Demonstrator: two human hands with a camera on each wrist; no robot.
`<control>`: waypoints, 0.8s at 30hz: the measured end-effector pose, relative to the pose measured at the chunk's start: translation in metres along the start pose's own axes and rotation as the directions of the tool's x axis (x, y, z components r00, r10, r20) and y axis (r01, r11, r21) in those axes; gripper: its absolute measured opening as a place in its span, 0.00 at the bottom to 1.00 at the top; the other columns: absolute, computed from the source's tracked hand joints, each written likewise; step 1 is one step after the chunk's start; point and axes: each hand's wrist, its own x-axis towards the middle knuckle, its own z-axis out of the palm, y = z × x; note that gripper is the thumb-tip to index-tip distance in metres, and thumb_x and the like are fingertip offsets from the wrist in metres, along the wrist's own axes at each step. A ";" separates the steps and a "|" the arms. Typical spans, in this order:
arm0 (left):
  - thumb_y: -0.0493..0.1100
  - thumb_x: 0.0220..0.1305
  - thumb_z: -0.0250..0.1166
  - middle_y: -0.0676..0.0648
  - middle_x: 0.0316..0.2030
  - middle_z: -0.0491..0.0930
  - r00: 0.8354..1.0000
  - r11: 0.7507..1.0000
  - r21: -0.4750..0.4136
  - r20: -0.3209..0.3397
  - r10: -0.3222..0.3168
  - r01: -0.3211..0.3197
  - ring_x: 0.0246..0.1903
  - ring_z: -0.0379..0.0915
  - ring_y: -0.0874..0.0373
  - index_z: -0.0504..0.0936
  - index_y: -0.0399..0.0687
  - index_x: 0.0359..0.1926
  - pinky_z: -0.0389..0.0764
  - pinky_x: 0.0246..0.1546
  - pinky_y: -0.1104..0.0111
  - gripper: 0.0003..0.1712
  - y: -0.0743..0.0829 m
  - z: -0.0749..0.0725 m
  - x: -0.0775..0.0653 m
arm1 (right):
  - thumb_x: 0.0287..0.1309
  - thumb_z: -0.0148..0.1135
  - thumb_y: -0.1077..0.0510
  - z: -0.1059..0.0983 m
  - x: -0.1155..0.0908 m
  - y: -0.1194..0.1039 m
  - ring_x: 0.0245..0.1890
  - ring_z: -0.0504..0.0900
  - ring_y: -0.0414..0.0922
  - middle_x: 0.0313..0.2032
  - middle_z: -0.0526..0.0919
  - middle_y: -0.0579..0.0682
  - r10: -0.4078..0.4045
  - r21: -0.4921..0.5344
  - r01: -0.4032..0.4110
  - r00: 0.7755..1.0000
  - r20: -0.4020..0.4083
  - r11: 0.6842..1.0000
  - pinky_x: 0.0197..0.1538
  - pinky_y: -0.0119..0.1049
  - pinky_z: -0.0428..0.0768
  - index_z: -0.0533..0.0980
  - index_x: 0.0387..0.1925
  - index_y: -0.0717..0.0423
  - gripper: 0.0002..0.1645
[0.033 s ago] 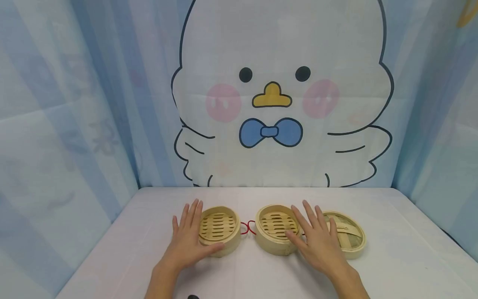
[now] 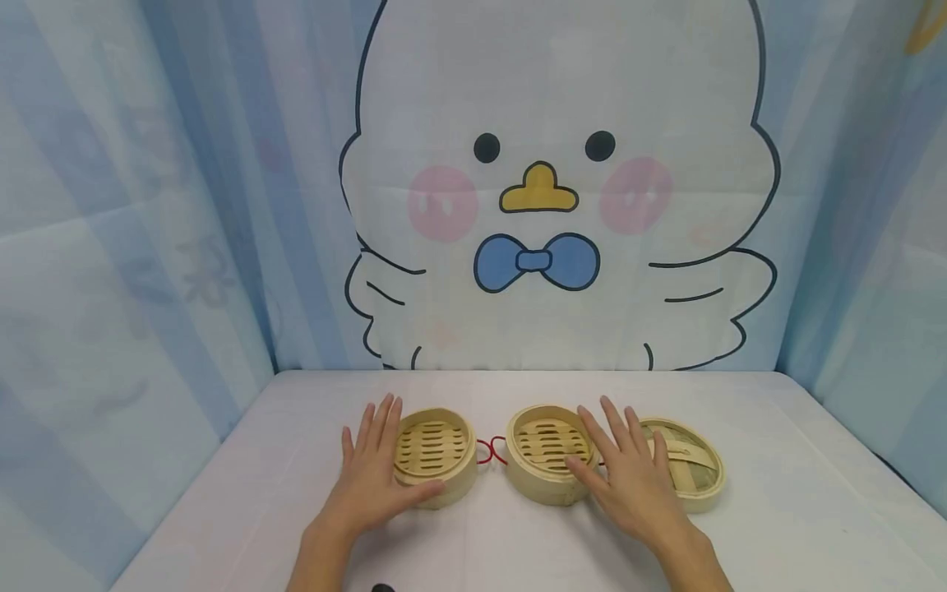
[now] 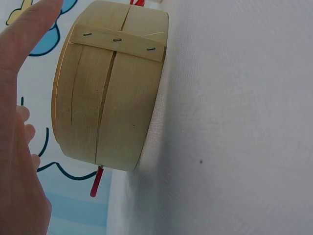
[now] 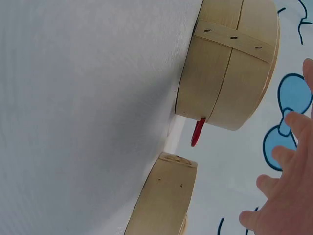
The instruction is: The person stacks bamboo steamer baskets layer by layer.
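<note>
My left hand (image 2: 370, 485) is spread beside and over the left edge of a small round bamboo steamer basket (image 2: 464, 481), its fingers straight and its thumb across the front rim in the head view. A second bamboo steamer basket (image 2: 543, 491) stands to the right, slatted inside like the first. Over its right edge reaches my right hand (image 2: 636, 485), fingers spread apart. That hand partly hides a bamboo steamer lid (image 2: 703, 464) with a crossing strap. In the left wrist view, the thumb (image 3: 29, 34) passes near the stapled basket wall (image 3: 122, 98). Neither hand grips anything.
Red cord loops (image 2: 491, 450) stick out from the facing sides of the two baskets. All three pieces rest on a white-covered table (image 2: 799, 526). A small black object (image 2: 382, 587) shows at the near edge. Printed cloth curtains (image 2: 207, 247) enclose the back and sides.
</note>
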 end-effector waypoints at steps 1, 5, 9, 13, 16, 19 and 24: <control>0.78 0.48 0.68 0.40 0.79 0.40 1.000 1.000 0.003 -0.001 0.001 -0.001 0.77 0.27 0.40 0.42 0.44 0.81 0.28 0.69 0.35 0.74 0.000 0.000 0.000 | 0.70 0.55 0.36 -0.001 0.000 0.000 0.74 0.45 0.68 0.77 0.52 0.62 0.005 0.002 -0.005 1.000 0.002 1.000 0.65 0.77 0.41 0.62 0.76 0.50 0.41; 0.77 0.48 0.68 0.41 0.79 0.41 1.000 1.000 0.009 -0.014 0.007 -0.006 0.77 0.28 0.40 0.43 0.45 0.81 0.31 0.69 0.34 0.73 0.001 -0.001 0.001 | 0.71 0.55 0.36 -0.004 0.002 0.000 0.75 0.45 0.68 0.77 0.52 0.62 0.016 0.018 -0.016 1.000 -0.005 1.000 0.65 0.76 0.41 0.62 0.76 0.50 0.40; 0.76 0.48 0.69 0.40 0.79 0.44 0.999 1.000 -0.007 -0.039 0.023 -0.024 0.77 0.31 0.38 0.45 0.45 0.80 0.34 0.69 0.33 0.71 0.000 0.001 0.002 | 0.70 0.57 0.38 -0.006 0.003 0.001 0.74 0.47 0.67 0.76 0.54 0.62 0.019 0.027 -0.018 1.000 -0.024 0.999 0.66 0.75 0.43 0.63 0.75 0.50 0.40; 0.75 0.48 0.71 0.39 0.78 0.45 0.997 0.998 -0.035 -0.062 0.041 -0.044 0.76 0.33 0.38 0.46 0.45 0.80 0.35 0.68 0.33 0.71 -0.001 0.003 0.002 | 0.69 0.60 0.40 -0.005 0.003 0.001 0.74 0.50 0.66 0.75 0.57 0.62 0.004 0.031 -0.003 0.999 -0.047 1.000 0.67 0.73 0.46 0.65 0.74 0.50 0.39; 0.73 0.48 0.72 0.39 0.78 0.46 0.995 0.996 -0.058 -0.081 0.059 -0.064 0.76 0.34 0.37 0.46 0.44 0.80 0.36 0.68 0.33 0.71 -0.002 0.004 0.001 | 0.69 0.61 0.40 -0.005 0.003 0.001 0.73 0.52 0.66 0.74 0.59 0.62 -0.009 0.034 0.012 0.998 -0.062 0.999 0.67 0.72 0.48 0.66 0.74 0.51 0.39; 0.72 0.47 0.73 0.39 0.78 0.47 0.993 0.993 -0.082 -0.096 0.073 -0.081 0.76 0.35 0.37 0.47 0.44 0.80 0.36 0.68 0.32 0.71 -0.002 0.004 0.001 | 0.68 0.61 0.40 -0.005 0.003 0.001 0.73 0.54 0.66 0.74 0.60 0.62 -0.022 0.033 0.025 0.997 -0.074 0.999 0.67 0.70 0.49 0.66 0.74 0.51 0.39; 0.71 0.47 0.74 0.39 0.77 0.48 0.990 0.991 -0.095 -0.111 0.084 -0.094 0.76 0.37 0.37 0.48 0.45 0.79 0.37 0.68 0.32 0.70 -0.004 0.006 0.001 | 0.67 0.63 0.41 -0.003 0.003 0.002 0.71 0.57 0.65 0.72 0.62 0.62 -0.040 0.043 0.044 0.994 -0.098 0.998 0.68 0.69 0.52 0.67 0.72 0.52 0.38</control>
